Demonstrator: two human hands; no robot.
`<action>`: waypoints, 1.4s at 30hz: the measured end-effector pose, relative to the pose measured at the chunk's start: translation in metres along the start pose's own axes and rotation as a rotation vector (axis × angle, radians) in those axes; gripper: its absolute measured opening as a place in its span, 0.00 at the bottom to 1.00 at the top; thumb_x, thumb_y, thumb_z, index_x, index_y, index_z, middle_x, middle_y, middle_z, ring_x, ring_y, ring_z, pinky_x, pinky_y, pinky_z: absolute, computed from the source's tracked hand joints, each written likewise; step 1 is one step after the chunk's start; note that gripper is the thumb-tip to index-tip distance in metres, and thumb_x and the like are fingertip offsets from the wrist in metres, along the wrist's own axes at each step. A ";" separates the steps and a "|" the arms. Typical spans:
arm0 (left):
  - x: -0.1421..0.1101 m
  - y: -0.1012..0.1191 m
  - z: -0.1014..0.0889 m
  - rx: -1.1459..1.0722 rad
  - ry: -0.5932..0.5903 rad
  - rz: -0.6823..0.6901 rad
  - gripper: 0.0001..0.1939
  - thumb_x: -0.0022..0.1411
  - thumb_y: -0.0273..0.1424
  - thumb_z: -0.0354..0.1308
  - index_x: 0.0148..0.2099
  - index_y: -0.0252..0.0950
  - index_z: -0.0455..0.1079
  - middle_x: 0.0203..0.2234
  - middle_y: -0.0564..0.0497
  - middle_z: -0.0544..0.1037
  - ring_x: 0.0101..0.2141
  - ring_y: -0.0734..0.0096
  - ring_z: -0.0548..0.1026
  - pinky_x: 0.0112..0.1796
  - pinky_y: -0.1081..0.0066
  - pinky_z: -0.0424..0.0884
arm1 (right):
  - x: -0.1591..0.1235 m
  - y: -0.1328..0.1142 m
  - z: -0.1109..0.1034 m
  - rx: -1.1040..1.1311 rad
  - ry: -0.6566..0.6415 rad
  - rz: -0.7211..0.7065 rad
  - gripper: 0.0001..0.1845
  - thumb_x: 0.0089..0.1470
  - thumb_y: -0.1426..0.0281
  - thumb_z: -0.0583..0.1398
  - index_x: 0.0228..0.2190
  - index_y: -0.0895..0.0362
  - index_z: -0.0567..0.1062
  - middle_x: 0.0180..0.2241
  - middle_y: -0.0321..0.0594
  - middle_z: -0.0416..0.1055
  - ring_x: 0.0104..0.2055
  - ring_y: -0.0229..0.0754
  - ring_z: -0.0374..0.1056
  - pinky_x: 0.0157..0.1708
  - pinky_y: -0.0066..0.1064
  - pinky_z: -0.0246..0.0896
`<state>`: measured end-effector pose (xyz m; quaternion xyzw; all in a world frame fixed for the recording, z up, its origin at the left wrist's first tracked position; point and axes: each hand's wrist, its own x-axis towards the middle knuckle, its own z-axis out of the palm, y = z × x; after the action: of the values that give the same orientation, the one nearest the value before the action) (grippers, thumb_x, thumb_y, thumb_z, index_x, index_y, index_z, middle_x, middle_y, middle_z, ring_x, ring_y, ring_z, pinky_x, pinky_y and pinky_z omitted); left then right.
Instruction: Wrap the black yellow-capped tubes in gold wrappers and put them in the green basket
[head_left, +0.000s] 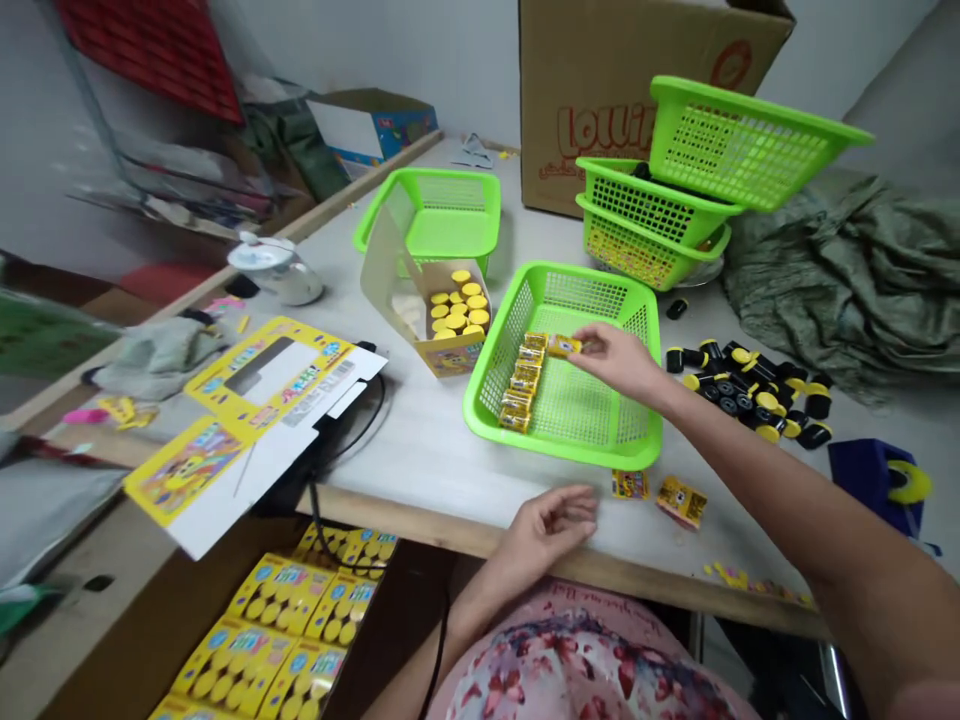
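A small yellow packet is pinched between the thumb and fingers of the right hand, inside the green basket, just beside the far end of a row of similar packets. The left hand is held at the near edge of the bench, its fingers loosely curled and partly spread. Yellow-topped tubes are packed in an open box left of the basket.

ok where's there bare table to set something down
A bare stretch of tabletop lies between the flattened carton and the near green basket, in front of the open box. Right of the basket is crowded with black and yellow pieces; wrapped packets lie by its near corner.
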<state>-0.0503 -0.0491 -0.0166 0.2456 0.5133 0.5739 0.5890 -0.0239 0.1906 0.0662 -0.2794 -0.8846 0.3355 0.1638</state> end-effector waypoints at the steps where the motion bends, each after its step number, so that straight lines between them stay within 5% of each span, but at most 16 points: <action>1: 0.001 -0.002 -0.001 0.009 -0.005 0.001 0.23 0.51 0.39 0.71 0.49 0.37 0.77 0.43 0.43 0.81 0.42 0.63 0.77 0.46 0.63 0.72 | 0.027 0.001 0.010 -0.062 0.006 0.109 0.13 0.52 0.71 0.65 0.41 0.60 0.76 0.39 0.45 0.79 0.38 0.42 0.76 0.42 0.36 0.73; 6: 0.001 -0.004 -0.001 0.023 -0.024 -0.018 0.21 0.53 0.42 0.68 0.48 0.38 0.78 0.43 0.43 0.82 0.42 0.63 0.78 0.46 0.64 0.72 | 0.105 0.008 0.050 -0.181 -0.044 0.257 0.07 0.52 0.74 0.66 0.35 0.63 0.77 0.38 0.49 0.80 0.41 0.47 0.77 0.43 0.38 0.71; 9: -0.001 0.003 -0.001 -0.007 -0.037 -0.051 0.21 0.53 0.41 0.69 0.47 0.38 0.78 0.42 0.43 0.82 0.41 0.63 0.78 0.47 0.64 0.73 | 0.111 0.012 0.048 -0.185 -0.099 0.299 0.09 0.54 0.72 0.66 0.37 0.63 0.78 0.41 0.48 0.79 0.46 0.47 0.76 0.49 0.39 0.69; 12: 0.001 0.005 -0.002 -0.009 -0.031 -0.053 0.20 0.52 0.39 0.70 0.46 0.38 0.78 0.42 0.44 0.83 0.42 0.64 0.79 0.48 0.64 0.73 | 0.085 0.019 0.017 -0.227 -0.032 0.186 0.15 0.58 0.66 0.62 0.44 0.64 0.76 0.47 0.44 0.77 0.52 0.45 0.72 0.55 0.39 0.63; 15: 0.003 0.004 -0.002 0.006 0.004 -0.027 0.19 0.52 0.39 0.69 0.46 0.37 0.78 0.41 0.45 0.83 0.41 0.63 0.79 0.48 0.63 0.74 | 0.008 0.027 -0.033 -0.333 0.166 -0.052 0.20 0.63 0.58 0.54 0.40 0.62 0.77 0.41 0.36 0.76 0.49 0.39 0.71 0.54 0.36 0.62; 17: 0.002 0.005 0.000 0.031 0.029 -0.026 0.19 0.53 0.39 0.69 0.46 0.37 0.78 0.41 0.45 0.83 0.41 0.62 0.80 0.48 0.62 0.74 | -0.073 0.033 -0.063 -0.425 0.403 0.038 0.20 0.61 0.54 0.56 0.34 0.58 0.76 0.34 0.35 0.75 0.41 0.39 0.72 0.48 0.36 0.65; 20: 0.000 0.010 0.005 0.076 0.089 -0.012 0.18 0.54 0.39 0.68 0.45 0.37 0.78 0.40 0.46 0.83 0.40 0.63 0.80 0.48 0.63 0.74 | -0.206 0.056 -0.086 -0.626 0.702 0.372 0.21 0.60 0.53 0.56 0.27 0.57 0.73 0.25 0.37 0.69 0.32 0.41 0.68 0.40 0.38 0.66; 23: 0.000 0.011 0.014 0.123 0.186 0.029 0.17 0.52 0.40 0.69 0.43 0.37 0.78 0.38 0.47 0.84 0.36 0.65 0.80 0.45 0.64 0.75 | -0.303 0.098 -0.086 -0.785 0.692 0.707 0.17 0.58 0.59 0.56 0.36 0.60 0.75 0.36 0.50 0.73 0.41 0.51 0.68 0.44 0.45 0.63; 27: 0.007 0.006 0.027 0.220 0.245 0.043 0.18 0.50 0.42 0.70 0.40 0.36 0.79 0.34 0.48 0.84 0.31 0.68 0.79 0.39 0.67 0.76 | -0.354 0.143 -0.082 -0.766 0.592 1.008 0.15 0.55 0.68 0.55 0.37 0.63 0.78 0.41 0.60 0.74 0.46 0.60 0.67 0.46 0.53 0.60; 30: 0.009 0.004 0.031 0.259 0.259 0.059 0.19 0.48 0.43 0.70 0.39 0.36 0.79 0.32 0.48 0.83 0.29 0.69 0.79 0.36 0.68 0.76 | -0.358 0.151 -0.089 -0.681 0.667 1.027 0.09 0.52 0.69 0.58 0.29 0.59 0.78 0.36 0.57 0.75 0.45 0.60 0.68 0.47 0.53 0.59; 32: 0.008 0.004 0.032 0.260 0.296 0.078 0.18 0.48 0.43 0.70 0.38 0.36 0.79 0.31 0.48 0.83 0.28 0.70 0.78 0.35 0.68 0.76 | -0.352 0.143 -0.088 -0.694 0.802 1.011 0.06 0.51 0.68 0.61 0.28 0.57 0.78 0.41 0.59 0.74 0.50 0.64 0.66 0.50 0.55 0.56; 35: 0.006 0.003 0.031 0.253 0.351 0.103 0.16 0.50 0.41 0.69 0.38 0.36 0.79 0.31 0.49 0.83 0.29 0.71 0.78 0.35 0.70 0.76 | -0.323 0.110 -0.065 -0.718 0.924 0.678 0.09 0.53 0.65 0.63 0.36 0.55 0.78 0.53 0.58 0.69 0.57 0.64 0.61 0.54 0.57 0.53; 38: 0.009 0.001 0.028 0.295 0.347 0.125 0.16 0.52 0.41 0.68 0.40 0.36 0.79 0.33 0.49 0.82 0.30 0.71 0.77 0.37 0.69 0.75 | -0.272 0.071 -0.019 -0.539 0.593 0.118 0.12 0.60 0.69 0.59 0.45 0.50 0.75 0.51 0.46 0.72 0.54 0.54 0.66 0.54 0.52 0.58; 39: 0.011 0.000 0.028 0.335 0.326 0.138 0.16 0.53 0.41 0.67 0.41 0.36 0.79 0.34 0.48 0.82 0.31 0.70 0.77 0.39 0.68 0.74 | -0.254 0.061 -0.003 -0.488 0.430 0.023 0.13 0.61 0.71 0.57 0.46 0.48 0.75 0.52 0.44 0.72 0.54 0.52 0.66 0.54 0.52 0.59; 42: 0.018 0.001 0.027 0.538 0.250 0.230 0.14 0.58 0.41 0.62 0.42 0.38 0.79 0.38 0.47 0.81 0.38 0.65 0.77 0.45 0.66 0.72 | -0.210 0.050 0.029 -0.501 0.220 -0.048 0.14 0.61 0.75 0.57 0.45 0.50 0.77 0.55 0.44 0.71 0.54 0.53 0.64 0.55 0.53 0.57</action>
<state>-0.0300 -0.0240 -0.0116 0.3767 0.6839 0.5061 0.3665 0.1475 0.0798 -0.0100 -0.3248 -0.9233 0.0700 0.1926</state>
